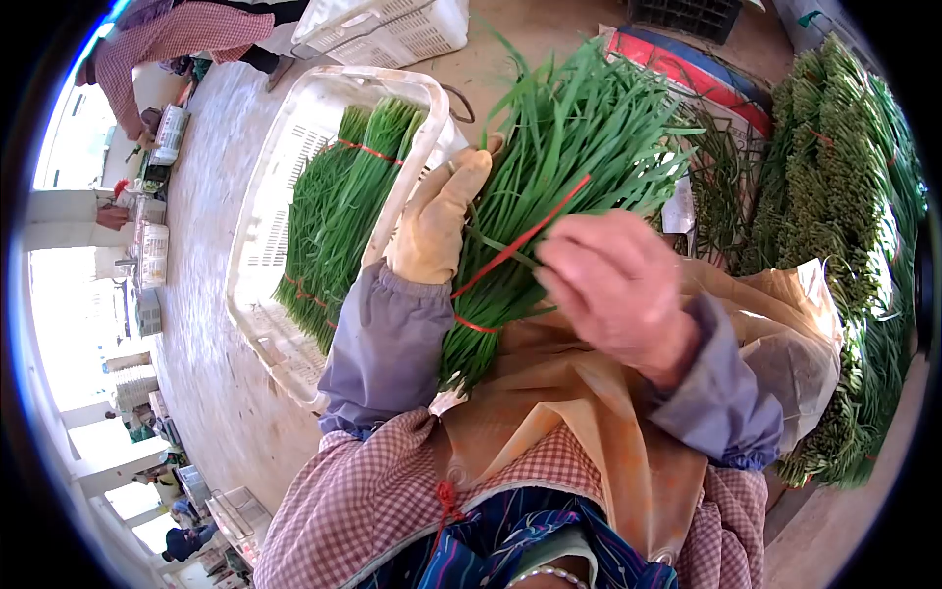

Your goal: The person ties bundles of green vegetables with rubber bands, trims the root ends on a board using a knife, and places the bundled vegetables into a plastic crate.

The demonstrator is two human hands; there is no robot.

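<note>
A bundle of long green leaves (559,147) lies across my lap, with a red band (476,324) round its lower part. My left hand (437,221), in a pale glove, is closed on the bundle's left side. Another red band (530,236) stretches slantwise over the leaves. My bare right hand (618,285) is at the bundle's right side, slightly blurred, with thumb and fingers pinched on a thin green leaf stem near that band. Left of the bundle, a white basket (260,196) holds tied green bundles (343,196).
Stacked green bundles (824,196) line the right side. A second white crate (392,34) and a black crate (687,15) stand ahead. Another person (162,54) is at the upper left. More crates (152,255) stand along the far left.
</note>
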